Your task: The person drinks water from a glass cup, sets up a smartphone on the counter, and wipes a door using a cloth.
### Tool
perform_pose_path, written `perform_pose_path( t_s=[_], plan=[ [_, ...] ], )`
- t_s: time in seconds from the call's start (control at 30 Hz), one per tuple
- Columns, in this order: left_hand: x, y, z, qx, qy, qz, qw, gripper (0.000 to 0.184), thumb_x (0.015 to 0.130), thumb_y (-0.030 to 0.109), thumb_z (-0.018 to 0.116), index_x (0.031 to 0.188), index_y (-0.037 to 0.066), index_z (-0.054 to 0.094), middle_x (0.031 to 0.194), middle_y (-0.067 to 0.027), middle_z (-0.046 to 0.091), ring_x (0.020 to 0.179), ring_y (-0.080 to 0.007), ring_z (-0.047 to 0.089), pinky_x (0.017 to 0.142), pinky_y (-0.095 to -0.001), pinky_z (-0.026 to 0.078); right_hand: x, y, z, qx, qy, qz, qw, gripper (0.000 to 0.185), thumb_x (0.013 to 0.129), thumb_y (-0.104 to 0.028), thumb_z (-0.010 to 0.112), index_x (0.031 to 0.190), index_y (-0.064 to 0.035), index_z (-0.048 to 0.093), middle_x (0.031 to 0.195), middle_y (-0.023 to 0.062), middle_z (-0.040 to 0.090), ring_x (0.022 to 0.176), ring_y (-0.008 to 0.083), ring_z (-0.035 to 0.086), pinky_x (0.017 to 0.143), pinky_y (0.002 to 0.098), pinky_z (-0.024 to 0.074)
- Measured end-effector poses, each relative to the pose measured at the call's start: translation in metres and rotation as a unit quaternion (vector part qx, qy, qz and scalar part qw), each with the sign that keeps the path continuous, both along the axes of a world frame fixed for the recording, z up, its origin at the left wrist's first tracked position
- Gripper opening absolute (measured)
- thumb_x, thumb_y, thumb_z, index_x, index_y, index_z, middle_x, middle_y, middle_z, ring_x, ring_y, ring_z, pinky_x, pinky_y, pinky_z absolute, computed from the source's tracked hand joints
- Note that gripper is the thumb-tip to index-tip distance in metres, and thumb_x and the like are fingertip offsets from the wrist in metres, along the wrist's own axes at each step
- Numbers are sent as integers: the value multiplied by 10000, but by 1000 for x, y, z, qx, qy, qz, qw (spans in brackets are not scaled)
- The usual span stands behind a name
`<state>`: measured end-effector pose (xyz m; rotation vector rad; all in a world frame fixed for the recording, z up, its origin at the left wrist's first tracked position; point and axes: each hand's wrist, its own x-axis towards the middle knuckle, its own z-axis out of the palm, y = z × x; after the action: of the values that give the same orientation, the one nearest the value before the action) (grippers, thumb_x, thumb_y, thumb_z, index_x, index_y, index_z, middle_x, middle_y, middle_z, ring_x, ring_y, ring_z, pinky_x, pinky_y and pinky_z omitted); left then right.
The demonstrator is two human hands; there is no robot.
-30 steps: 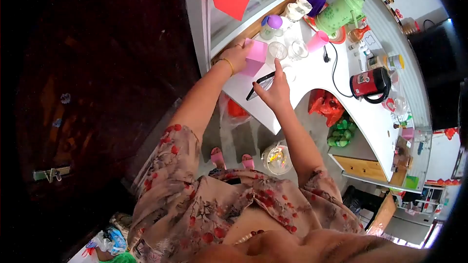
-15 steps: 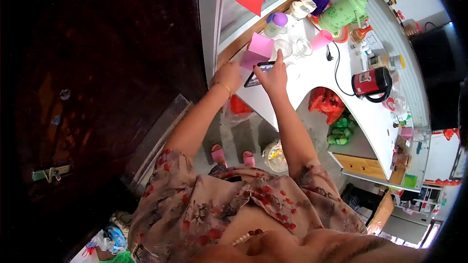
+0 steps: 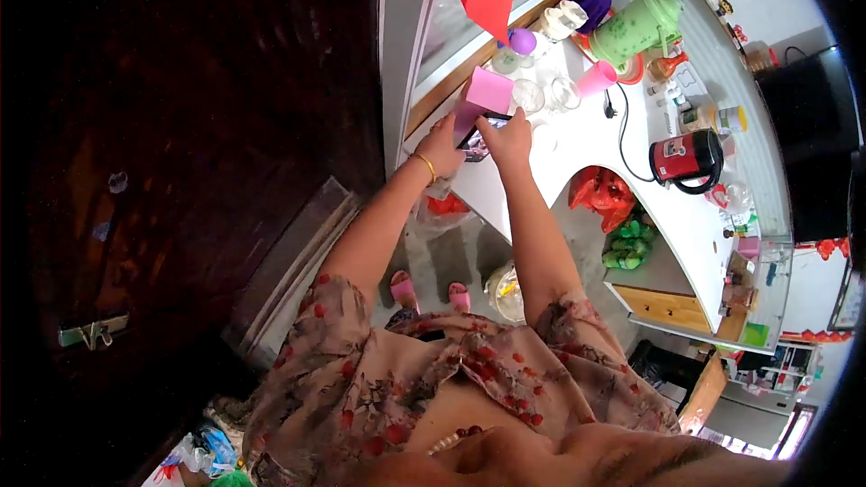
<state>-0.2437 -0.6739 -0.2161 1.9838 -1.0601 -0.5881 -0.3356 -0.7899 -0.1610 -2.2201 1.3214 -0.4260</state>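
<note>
A smartphone [image 3: 476,148] with a lit screen is held over the near left end of the white table. My right hand [image 3: 511,137] grips its right side, thumb lying across the front. At its left edge is my left hand [image 3: 440,146], with fingers closed against the phone and partly hidden. A yellow bangle circles the left wrist. Just behind the phone stands a pink box [image 3: 487,90]. Close to my right hand are a clear glass [image 3: 528,96] and another glass [image 3: 565,93].
On the white table [image 3: 595,131] stand a green thermos [image 3: 636,29], a pink cup [image 3: 596,78] and a red kettle [image 3: 686,155] with a black cord. Below are a red bag [image 3: 603,197], green bottles [image 3: 629,248] and a waste bin [image 3: 505,293]. A dark door [image 3: 198,171] fills the left.
My left hand has moved right from beside the pink box to the phone's left edge. My right hand keeps hold of the phone, its index finger no longer pointing up. The view shifts slightly.
</note>
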Motion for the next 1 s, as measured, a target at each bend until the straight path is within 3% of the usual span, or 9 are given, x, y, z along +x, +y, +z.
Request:
perform_pose_path(
  t_s=[0.17, 0.27, 0.3, 0.47, 0.6, 0.7, 0.9, 1.0],
  plan=[
    [22, -14, 1, -43, 0, -51, 998, 804, 672, 77, 615, 1386, 4, 254, 1312, -233, 440, 1200, -338, 449, 999, -360, 377, 7, -6, -9, 1, -38, 28, 999, 730, 587, -424, 711, 1037, 115, 509, 953, 286, 563, 904, 403, 580, 806, 421, 482],
    [33, -7, 31, -37, 110, -117, 986, 821, 675, 38, 598, 1410, 18, 233, 1344, -234, 412, 1261, -320, 396, 1041, -340, 319, 15, -3, -10, -19, -43, 33, 998, 692, 586, -407, 717, 1016, 98, 520, 940, 275, 572, 881, 400, 587, 783, 424, 489],
    [39, -17, 3, -27, 79, -95, 992, 824, 669, 31, 601, 1412, 40, 245, 1312, -229, 448, 1242, -314, 421, 1030, -348, 332, 18, -1, -10, -18, -43, 31, 998, 687, 586, -403, 720, 1015, 95, 521, 939, 273, 573, 881, 399, 587, 783, 425, 489],
    [45, -14, 1, -16, 109, -80, 991, 801, 680, 30, 588, 1408, 39, 254, 1323, -221, 439, 1237, -312, 428, 1025, -349, 339, 28, 12, 3, 7, -52, 20, 998, 683, 585, -406, 731, 1004, 88, 517, 931, 272, 574, 889, 399, 585, 784, 432, 487],
    [46, -7, 11, -7, 125, -69, 990, 766, 692, 12, 560, 1400, 28, 268, 1337, -219, 425, 1243, -311, 421, 1031, -342, 332, 33, 16, -4, -55, -39, -4, 998, 643, 582, -403, 726, 940, 101, 551, 884, 256, 619, 854, 379, 617, 750, 412, 496],
    [51, -16, -18, -39, 36, -40, 998, 763, 688, 53, 594, 1387, 23, 291, 1309, -234, 452, 1214, -336, 444, 1003, -339, 368, 36, 18, -3, -44, -53, -9, 998, 655, 577, -412, 725, 944, 101, 548, 892, 264, 613, 860, 384, 612, 753, 415, 494],
    [49, -9, 3, -33, 59, -54, 996, 798, 690, 79, 626, 1394, -3, 260, 1350, -232, 408, 1246, -332, 411, 1030, -327, 342, 38, 18, -7, -31, -57, -13, 998, 663, 603, -431, 731, 937, 109, 542, 913, 281, 608, 869, 384, 612, 765, 417, 491],
    [47, -8, 1, -8, 37, -45, 998, 809, 695, 34, 602, 1412, 8, 228, 1370, -240, 380, 1280, -321, 373, 1058, -333, 299, 37, 20, -2, -19, -37, -13, 999, 758, 618, -439, 733, 1054, 132, 493, 967, 297, 593, 922, 392, 597, 802, 418, 479]
  ],
)
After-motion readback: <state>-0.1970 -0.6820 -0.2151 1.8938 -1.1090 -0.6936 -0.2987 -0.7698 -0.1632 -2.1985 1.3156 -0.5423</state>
